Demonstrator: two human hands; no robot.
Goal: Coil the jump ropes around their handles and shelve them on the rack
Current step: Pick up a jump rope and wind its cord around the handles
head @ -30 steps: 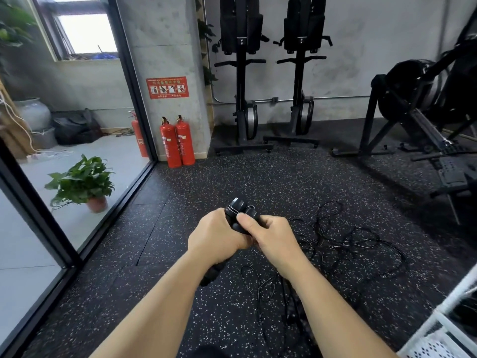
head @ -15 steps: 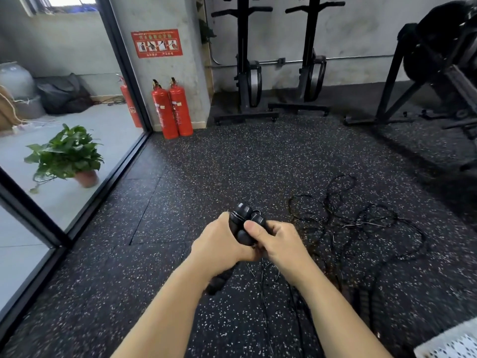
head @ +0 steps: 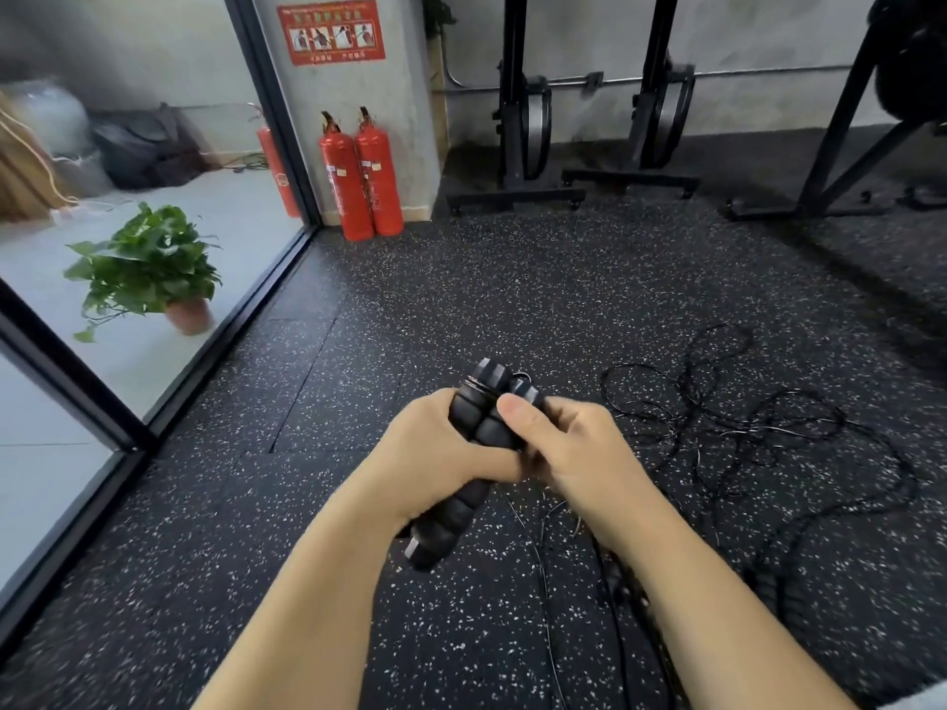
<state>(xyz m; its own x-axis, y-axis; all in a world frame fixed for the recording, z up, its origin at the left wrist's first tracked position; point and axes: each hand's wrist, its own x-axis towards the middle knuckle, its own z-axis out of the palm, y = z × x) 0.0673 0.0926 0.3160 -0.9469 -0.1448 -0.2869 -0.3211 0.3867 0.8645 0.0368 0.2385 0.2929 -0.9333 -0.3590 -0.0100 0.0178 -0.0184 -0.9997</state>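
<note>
Left hand wraps the 2 black handles held side by side, right hand pinches their tops, seemingly squaring them for winding; the rope lies tangled on the floor alongside.

Gym, speckled rubber floor stretching across the room, black exercise machines standing along the concrete wall, jump ropes lying tangled, red extinguishers standing by the pillar.
</note>
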